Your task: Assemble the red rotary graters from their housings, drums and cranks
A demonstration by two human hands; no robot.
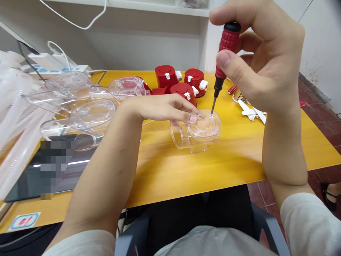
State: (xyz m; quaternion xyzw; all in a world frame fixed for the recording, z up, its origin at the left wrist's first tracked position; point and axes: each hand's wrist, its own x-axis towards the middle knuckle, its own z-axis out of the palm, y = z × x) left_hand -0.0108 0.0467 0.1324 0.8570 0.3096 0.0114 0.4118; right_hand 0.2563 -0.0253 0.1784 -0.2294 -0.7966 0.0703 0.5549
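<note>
My right hand [262,60] is closed round a red-handled screwdriver [225,53], held upright with its tip down on a clear plastic housing [198,137] lying on the yellow table [239,153]. My left hand [165,108] reaches across from the left, fingers pressed on the top rim of that clear housing, steadying it. The screwdriver tip meets the housing just right of my left fingertips.
Three red plastic caps with white clips [183,83] stand behind the housing. Several clear plastic housings [90,103] lie at the left, above a dark tablet [48,170]. White plastic pieces [252,112] lie at the right. A power strip [53,64] sits far left.
</note>
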